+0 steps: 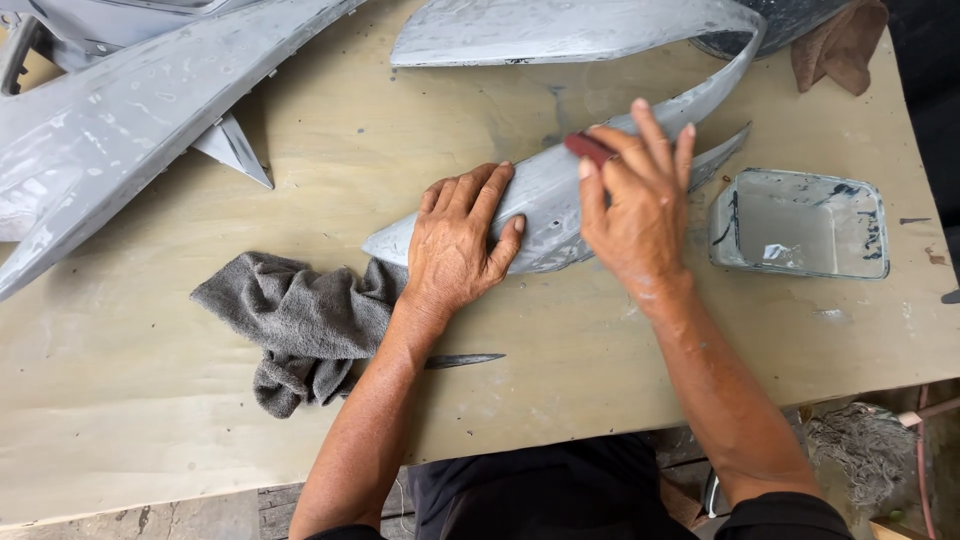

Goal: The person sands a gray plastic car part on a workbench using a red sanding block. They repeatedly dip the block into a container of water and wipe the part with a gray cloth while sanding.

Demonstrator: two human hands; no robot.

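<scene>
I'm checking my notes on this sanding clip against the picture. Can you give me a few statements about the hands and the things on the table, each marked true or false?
1. The left hand lies flat on the grey curved panel. True.
2. The right hand presses a dark red sanding piece against that panel. True.
3. The grey towel is draped over the panel. False: it lies crumpled on the table, left of the left wrist.
4. The clear rectangular tub stands to the left of both hands. False: it stands to the right of the right hand.
5. A brown cloth lies at the table's far right corner. True.
</scene>
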